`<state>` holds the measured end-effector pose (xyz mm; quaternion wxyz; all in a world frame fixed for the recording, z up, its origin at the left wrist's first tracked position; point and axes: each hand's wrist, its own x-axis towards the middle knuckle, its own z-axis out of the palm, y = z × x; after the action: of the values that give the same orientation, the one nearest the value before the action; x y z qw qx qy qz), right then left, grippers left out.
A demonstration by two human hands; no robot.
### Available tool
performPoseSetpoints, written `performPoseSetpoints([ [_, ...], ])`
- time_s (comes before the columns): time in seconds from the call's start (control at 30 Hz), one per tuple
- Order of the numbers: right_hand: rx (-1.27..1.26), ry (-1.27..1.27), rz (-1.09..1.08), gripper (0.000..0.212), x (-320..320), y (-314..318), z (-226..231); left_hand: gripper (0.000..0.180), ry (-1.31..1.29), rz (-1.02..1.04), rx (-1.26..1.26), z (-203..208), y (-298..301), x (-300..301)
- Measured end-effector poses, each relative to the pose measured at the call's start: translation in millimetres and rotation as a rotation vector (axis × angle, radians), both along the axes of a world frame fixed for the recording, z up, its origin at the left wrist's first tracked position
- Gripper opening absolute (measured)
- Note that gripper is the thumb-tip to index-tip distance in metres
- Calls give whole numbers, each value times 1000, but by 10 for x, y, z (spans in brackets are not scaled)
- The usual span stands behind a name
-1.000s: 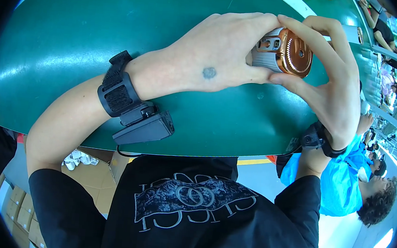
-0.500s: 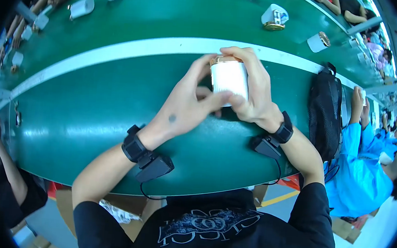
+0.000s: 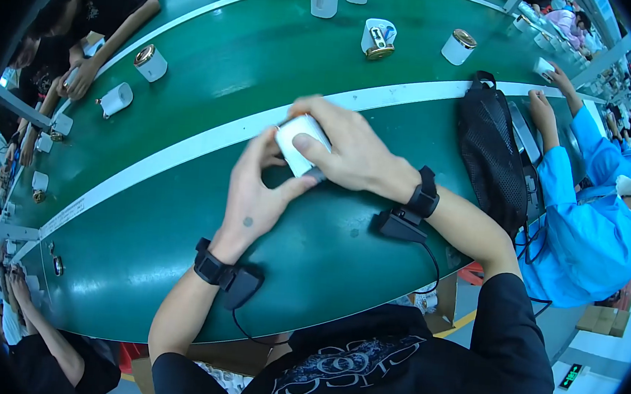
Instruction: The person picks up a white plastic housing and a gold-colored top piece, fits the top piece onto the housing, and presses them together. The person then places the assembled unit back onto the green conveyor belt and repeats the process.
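Both my hands hold a white cylindrical container (image 3: 288, 152) above the green tabletop, tilted toward the left. My left hand (image 3: 252, 188) grips its left and lower side, with the thumb near the bottom edge. My right hand (image 3: 356, 156) wraps over the top and right side, its thumb pressed flat on the white wall. The gold rim that showed before is hidden under my right fingers. A small grey patch shows at the container's lower end, too little to name.
Beyond the white strip (image 3: 209, 138), similar white containers with gold rims stand, such as one container (image 3: 458, 48); another container (image 3: 116, 100) lies on its side. A black mesh bag (image 3: 491, 155) lies at right, beside a person in blue (image 3: 588, 211). Other people sit along the far-left edge.
The container has gone from upright to tilted, its gold rim now covered. My right hand has moved over its top. The whole view has turned, shifting the table and bag.
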<state>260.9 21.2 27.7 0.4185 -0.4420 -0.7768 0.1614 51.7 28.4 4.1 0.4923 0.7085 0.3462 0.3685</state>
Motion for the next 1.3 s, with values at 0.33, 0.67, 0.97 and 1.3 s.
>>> performPoseSetpoints([
  [0.33,211,-242,-889,86,1029,748,-138,83,429,629,824,289,917,-1323],
  [0.67,161,20,-888,55,1041,460,123,60,549,493,762,655,177,-1389],
  [0.97,123,122,-876,51,813,230,362,61,551,538,879,473,162,-1276],
  [1.3,44,323,-275,45,-156,-141,682,78,209,389,735,184,-152,-952],
])
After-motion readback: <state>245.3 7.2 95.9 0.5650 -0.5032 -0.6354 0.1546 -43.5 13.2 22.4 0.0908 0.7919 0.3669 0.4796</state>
